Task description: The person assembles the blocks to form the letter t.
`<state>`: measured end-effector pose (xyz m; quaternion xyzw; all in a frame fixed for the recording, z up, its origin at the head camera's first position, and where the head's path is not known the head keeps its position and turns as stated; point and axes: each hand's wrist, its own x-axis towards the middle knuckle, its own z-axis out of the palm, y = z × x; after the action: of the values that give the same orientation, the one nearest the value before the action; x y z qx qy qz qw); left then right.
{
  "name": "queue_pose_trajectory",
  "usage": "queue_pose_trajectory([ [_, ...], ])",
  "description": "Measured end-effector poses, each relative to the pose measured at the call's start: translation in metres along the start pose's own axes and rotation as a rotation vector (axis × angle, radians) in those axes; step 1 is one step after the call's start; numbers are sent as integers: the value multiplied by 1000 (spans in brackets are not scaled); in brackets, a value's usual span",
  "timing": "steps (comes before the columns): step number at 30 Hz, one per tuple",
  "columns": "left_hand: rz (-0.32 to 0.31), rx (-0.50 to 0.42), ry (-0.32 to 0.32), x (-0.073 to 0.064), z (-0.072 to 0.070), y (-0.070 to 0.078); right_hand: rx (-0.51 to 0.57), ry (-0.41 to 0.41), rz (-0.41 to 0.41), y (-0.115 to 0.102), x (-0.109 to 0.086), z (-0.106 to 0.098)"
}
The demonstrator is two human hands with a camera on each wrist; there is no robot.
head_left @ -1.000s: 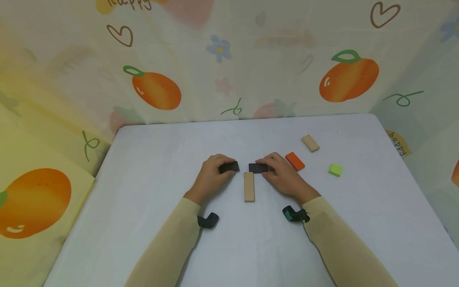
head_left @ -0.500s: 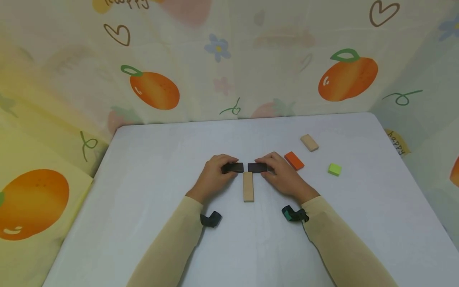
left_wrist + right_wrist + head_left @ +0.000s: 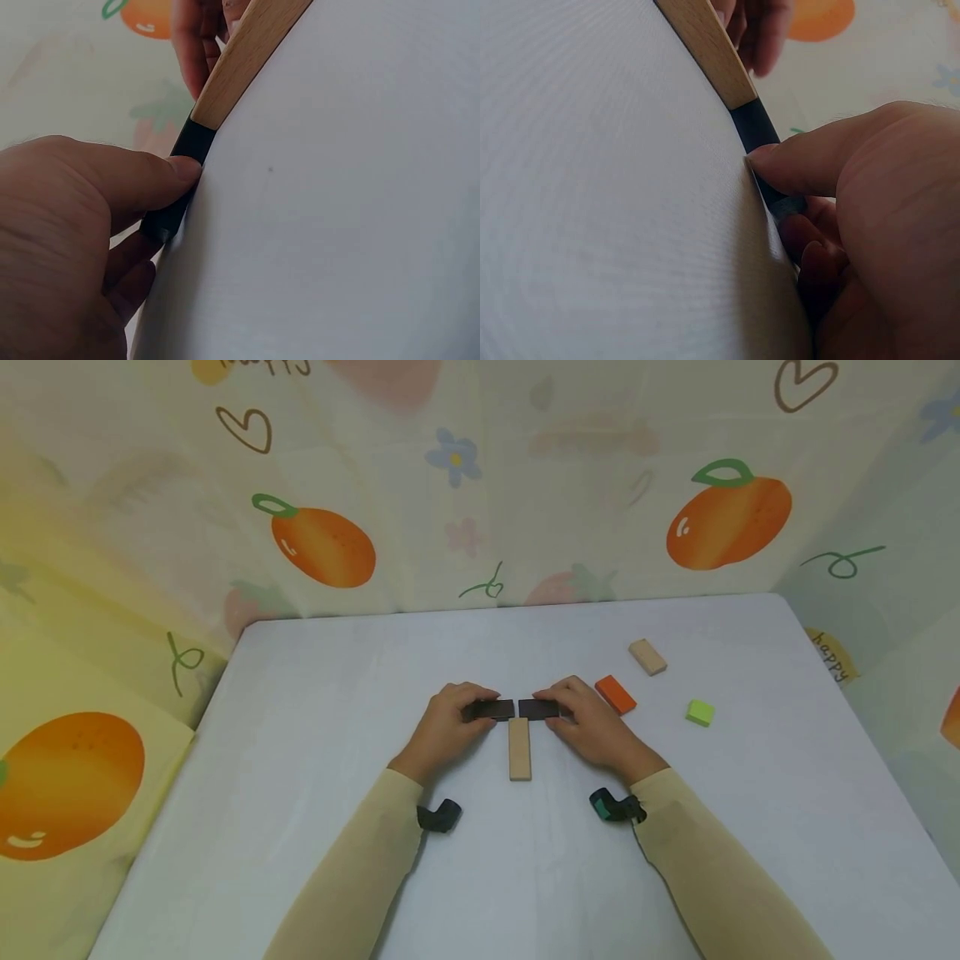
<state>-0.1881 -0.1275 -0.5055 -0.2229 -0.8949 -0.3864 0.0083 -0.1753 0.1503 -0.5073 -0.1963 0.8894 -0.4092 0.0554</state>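
Note:
My left hand (image 3: 442,727) pinches a black block (image 3: 495,709) between thumb and fingers. A second black block (image 3: 538,709) is pinched the same way by my right hand (image 3: 588,722). In the head view the two black blocks lie end to end with a narrow gap between them. Just below that gap, a plain wooden block (image 3: 519,750) lies lengthwise toward me, its far end at the black blocks' near edges. Seen from the left wrist, the thumb presses the side of the left black block (image 3: 196,142), and the wooden block (image 3: 240,67) stands past it.
An orange block (image 3: 616,695) lies just beyond my right hand. Farther right are another wooden block (image 3: 647,657) and a small lime-green block (image 3: 701,713). All rest on the white table (image 3: 337,677), which meets a fruit-print cloth (image 3: 577,527) at the back.
My left hand has brought its black block rightward and straightened it, narrowing the gap to the other black block. My right hand has stayed nearly still.

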Motion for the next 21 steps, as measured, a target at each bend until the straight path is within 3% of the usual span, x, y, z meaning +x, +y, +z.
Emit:
queue_pose_trajectory([
  [21,29,-7,0,2,3,1,9,0,-26,4,0,-1],
])
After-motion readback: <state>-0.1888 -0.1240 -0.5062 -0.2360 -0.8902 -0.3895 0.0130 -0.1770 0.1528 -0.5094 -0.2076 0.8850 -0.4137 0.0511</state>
